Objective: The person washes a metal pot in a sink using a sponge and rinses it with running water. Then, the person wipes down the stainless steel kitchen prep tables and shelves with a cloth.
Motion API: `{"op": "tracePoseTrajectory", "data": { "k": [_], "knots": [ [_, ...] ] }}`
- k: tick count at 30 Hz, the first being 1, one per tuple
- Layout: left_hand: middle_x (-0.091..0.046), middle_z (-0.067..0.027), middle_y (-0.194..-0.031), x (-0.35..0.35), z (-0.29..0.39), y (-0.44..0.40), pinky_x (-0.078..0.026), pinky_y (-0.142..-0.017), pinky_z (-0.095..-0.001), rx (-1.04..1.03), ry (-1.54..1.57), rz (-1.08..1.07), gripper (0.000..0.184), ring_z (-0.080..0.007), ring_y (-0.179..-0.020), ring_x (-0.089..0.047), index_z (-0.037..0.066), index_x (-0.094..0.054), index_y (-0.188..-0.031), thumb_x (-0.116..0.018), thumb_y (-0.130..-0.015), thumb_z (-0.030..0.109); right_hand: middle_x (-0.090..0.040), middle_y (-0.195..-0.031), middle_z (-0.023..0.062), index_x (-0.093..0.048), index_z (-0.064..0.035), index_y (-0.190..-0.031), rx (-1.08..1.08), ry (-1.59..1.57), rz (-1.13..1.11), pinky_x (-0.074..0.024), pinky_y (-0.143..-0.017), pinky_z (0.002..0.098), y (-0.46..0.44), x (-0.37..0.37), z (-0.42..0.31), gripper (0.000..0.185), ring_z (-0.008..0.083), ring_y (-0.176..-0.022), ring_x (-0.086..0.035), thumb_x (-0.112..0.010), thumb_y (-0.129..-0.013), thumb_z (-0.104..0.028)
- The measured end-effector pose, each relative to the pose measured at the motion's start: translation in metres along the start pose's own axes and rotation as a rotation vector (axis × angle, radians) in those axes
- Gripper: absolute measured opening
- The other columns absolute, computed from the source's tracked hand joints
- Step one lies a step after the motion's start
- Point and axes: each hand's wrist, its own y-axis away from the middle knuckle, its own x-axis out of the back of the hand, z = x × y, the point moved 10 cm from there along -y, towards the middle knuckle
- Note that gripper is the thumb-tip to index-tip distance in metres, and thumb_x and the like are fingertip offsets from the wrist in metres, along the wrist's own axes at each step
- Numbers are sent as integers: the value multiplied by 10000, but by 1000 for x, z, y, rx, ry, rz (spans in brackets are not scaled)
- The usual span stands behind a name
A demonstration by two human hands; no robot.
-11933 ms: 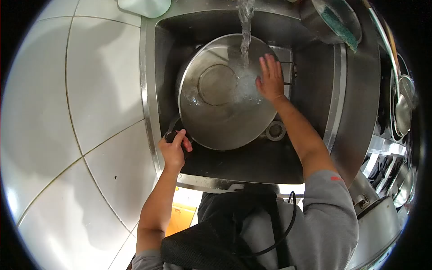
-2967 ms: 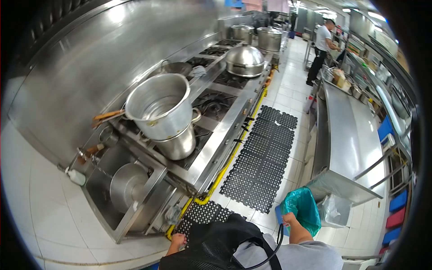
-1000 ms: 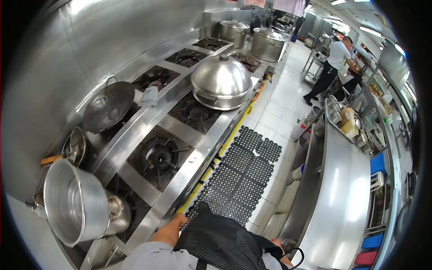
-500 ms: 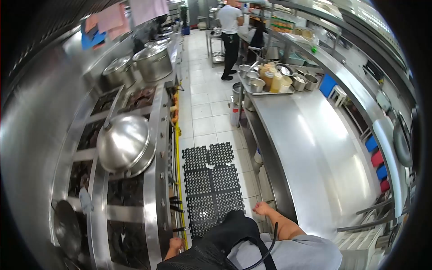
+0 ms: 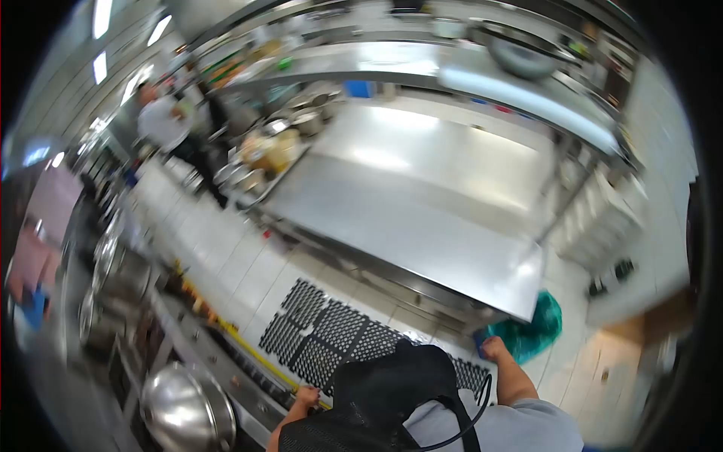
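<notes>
OK so, both bare hands can be seen low in the head view, held well apart on either side of the black apron. The left hand is held near the yellow pipe that's run along the front of the stove. Its fingers look kinda curled, but whether they're fully closed, or anything is gripped, can't be told. The right hand is held right by the green bag, which is placed at the near right corner of the steel desk. Those fingers look bent too, but it's too blurry for a grip or any contact with the bag to be made out.

Between the hands and the desk, a black holey mat is laid on the tiled floor. A big domed pot is set on the stove, lower left. Bottles and small metal pots are bunched up at the desk's far left end, and a wok is kept on the shelf above. Another person in a white top can be seen upper left.
</notes>
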Motion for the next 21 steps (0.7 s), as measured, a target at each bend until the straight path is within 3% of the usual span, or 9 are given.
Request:
{"op": "tracePoseTrajectory", "data": {
  "k": [6, 7, 9, 11, 14, 17, 18, 19, 21],
  "knots": [
    [-696, -63, -837, 36, 107, -91, -540, -645, -362, -463, -1416, -324, 159, -208, -733, -677, 55, -653, -940, -605, -877, 193, -693, -1002, 157, -542, -167, -1343, -784, -650, 284, -552, -638, 375, 323, -95, 142, 603, 302, -691, -678, -686, -787, -349],
    [-679, -45, -779, 25, 135, -98, -531, -597, -354, -576, -1552, -204, 117, -185, -711, -661, 32, -648, -867, -591, -899, 130, -693, -1010, 146, -533, -187, -1345, -606, -181, 45, -559, -639, 385, 334, -143, 170, 622, 267, -739, -691, -726, -754, -230],
    [-672, -56, -763, -10, 151, -132, -509, -519, -340, -570, -1319, -377, 176, -181, -582, -626, 34, -637, -828, -556, -926, 155, -702, -946, 100, -648, -177, -1193, -341, 369, -330, -565, -642, 408, 397, -201, 167, 448, 227, -751, -696, -730, -757, -114],
    [-663, -54, -742, -9, 172, -128, -486, -461, -306, 54, 144, -126, 177, -160, -521, -602, 27, -634, -831, -562, -915, 164, -697, -850, 120, -698, -151, -1054, -618, -33, -167, -567, -611, 422, 436, -286, 242, 271, 235, -681, -684, -702, -783, -143],
    [-698, -79, -732, -88, 249, -81, -500, -490, -294, -133, 35, -255, 211, -161, -584, -655, 26, -691, -865, -612, -868, 222, -668, -744, 115, -685, -48, -971, -1123, -804, 37, -544, -489, 429, 531, -287, 191, 219, 260, -582, -661, -676, -839, -222],
    [-707, -98, -762, -184, 277, -44, -529, -561, -310, -272, -183, -462, 255, -169, -628, -675, 29, -713, -902, -639, -859, 270, -670, -770, 139, -659, 0, -995, -457, -649, 163, -540, -480, 410, 475, -324, 243, 258, 275, -595, -667, -660, -862, -221],
    [-707, -98, -762, -203, 286, -28, -529, -561, -310, -275, -178, -456, 255, -169, -628, -675, 29, -713, -902, -639, -859, 270, -668, -812, 145, -625, -4, -1059, -866, -1311, 108, -540, -483, 415, 467, -383, 288, 279, 266, -591, -655, -654, -860, -198],
    [-711, -111, -776, -228, 295, -8, -538, -607, -323, -333, -270, -514, 276, -188, -643, -682, 30, -717, -893, -635, -859, 291, -623, -727, 116, -595, -75, -1058, -954, -1191, 337, -475, -492, 408, 488, -316, 256, 174, 222, -524, -566, -611, -910, -164],
    [-715, -123, -790, -271, 309, 18, -548, -653, -336, -387, -347, -569, 298, -207, -658, -688, 30, -721, -883, -631, -859, 313, -622, -725, 89, -582, -21, -1000, -786, -1378, 445, -446, -425, 309, 462, -283, 259, 141, 196, -526, -577, -600, -909, -127]
  ]
}}
